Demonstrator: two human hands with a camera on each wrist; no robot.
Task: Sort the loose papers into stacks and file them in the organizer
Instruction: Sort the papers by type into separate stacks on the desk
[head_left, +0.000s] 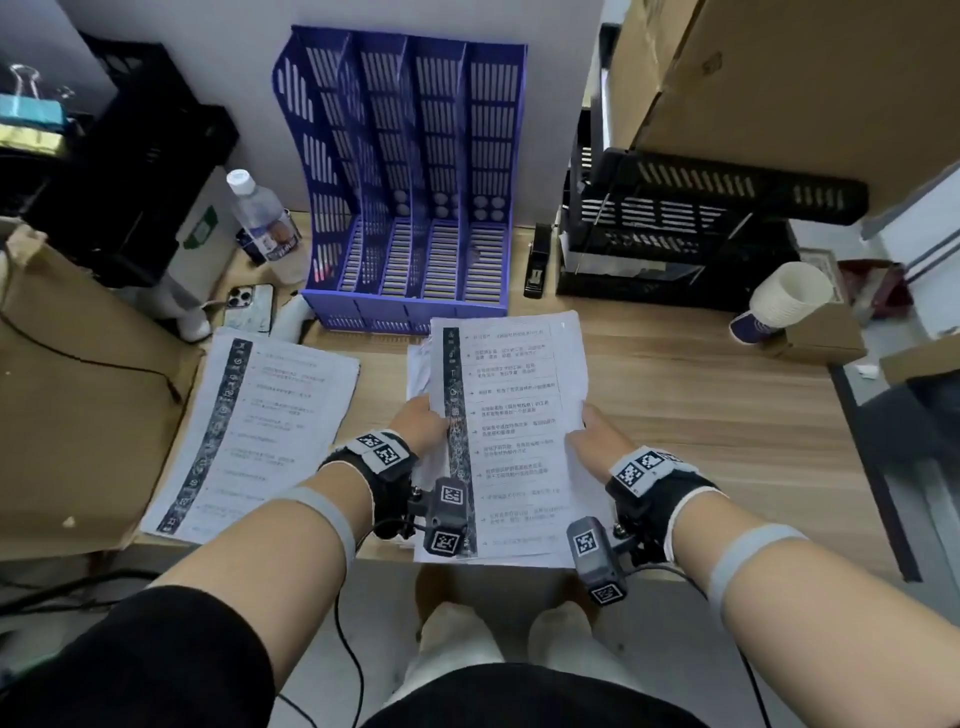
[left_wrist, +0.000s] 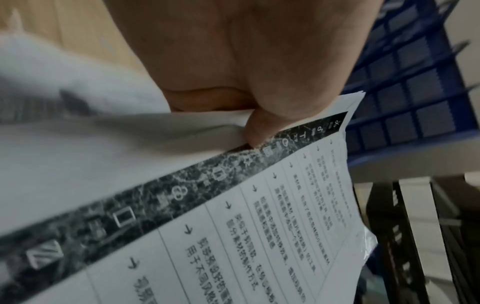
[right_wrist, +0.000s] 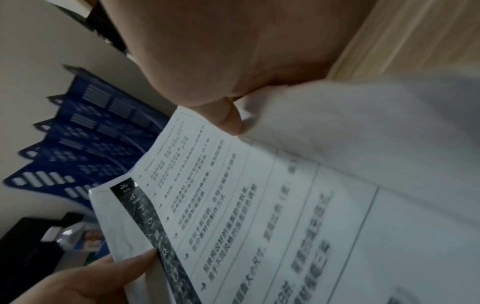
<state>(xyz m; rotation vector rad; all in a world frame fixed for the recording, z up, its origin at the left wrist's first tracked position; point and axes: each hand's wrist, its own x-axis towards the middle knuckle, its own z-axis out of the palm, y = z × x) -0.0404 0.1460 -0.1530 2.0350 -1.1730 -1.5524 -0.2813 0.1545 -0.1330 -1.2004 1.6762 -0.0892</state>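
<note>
Both forearms reach forward side by side, each wrist strapped with a black camera mount. The left hand (head_left: 422, 423) pinches the sheaf's left edge, thumb on top. The right hand (head_left: 597, 434) pinches its right edge likewise.

At nine o'clock we see a water bottle (head_left: 262, 221) standing above a phone (head_left: 250, 307) on the surface (head_left: 701, 395). At two o'clock lie a black stapler (head_left: 537, 260), black trays (head_left: 685, 228) and stacked paper cups (head_left: 779, 301).
</note>
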